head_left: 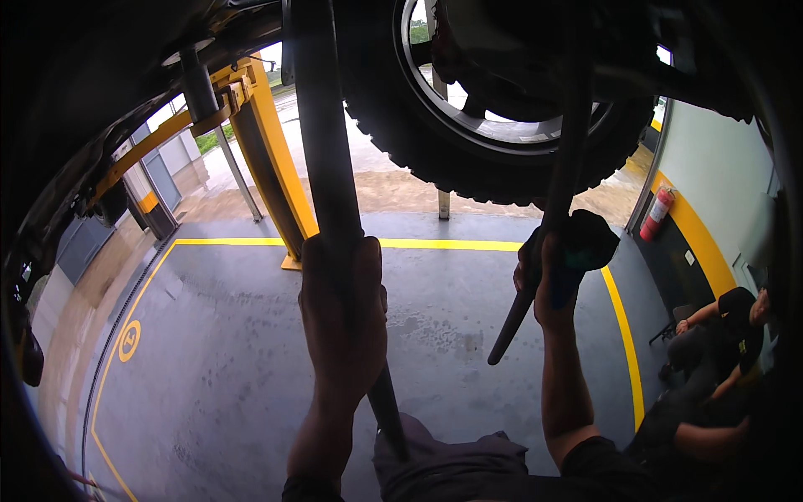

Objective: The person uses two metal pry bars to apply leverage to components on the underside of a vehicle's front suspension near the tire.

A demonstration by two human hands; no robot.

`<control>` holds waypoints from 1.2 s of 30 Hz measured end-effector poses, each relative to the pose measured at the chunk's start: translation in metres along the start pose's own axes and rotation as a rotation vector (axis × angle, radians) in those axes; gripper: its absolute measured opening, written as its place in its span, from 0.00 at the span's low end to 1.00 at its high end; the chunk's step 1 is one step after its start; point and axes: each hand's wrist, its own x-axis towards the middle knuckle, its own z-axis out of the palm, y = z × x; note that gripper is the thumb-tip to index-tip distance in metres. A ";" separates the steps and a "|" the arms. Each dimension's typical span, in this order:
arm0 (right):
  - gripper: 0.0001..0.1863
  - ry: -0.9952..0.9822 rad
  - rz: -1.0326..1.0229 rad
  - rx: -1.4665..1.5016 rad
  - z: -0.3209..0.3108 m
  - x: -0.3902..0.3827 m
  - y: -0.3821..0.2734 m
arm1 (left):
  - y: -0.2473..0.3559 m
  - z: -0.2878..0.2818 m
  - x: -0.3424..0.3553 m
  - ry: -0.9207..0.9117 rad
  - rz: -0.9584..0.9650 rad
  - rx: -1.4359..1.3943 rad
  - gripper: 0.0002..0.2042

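Note:
Both my arms reach up beneath a raised vehicle. My left hand point(343, 314) is closed around a long dark metal bar point(322, 125). The bar runs from the underbody at the top down past my wrist, its lower end in front of my lap. My right hand point(554, 280) is wrapped round a second dark bar point(573, 159), slimmer, whose tapered lower tip sticks out below the fist. A dark, crumpled cloth-like bundle point(592, 238) sits at that hand; whether the fingers hold it too is unclear. Both bars' upper ends are lost in shadow. Behind the right bar hangs a knobby tyre point(468, 159) on its rim.
A yellow lift post point(272, 159) stands left of the bars, its arm under the vehicle. A red fire extinguisher point(658, 213) hangs on the right wall. People in dark clothes point(711, 351) sit at the right. Yellow lines point(452, 244) mark the grey floor point(242, 335).

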 end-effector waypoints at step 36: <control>0.17 -0.042 0.037 0.006 -0.013 0.003 0.016 | -0.066 -0.060 0.073 -0.110 0.209 0.276 0.15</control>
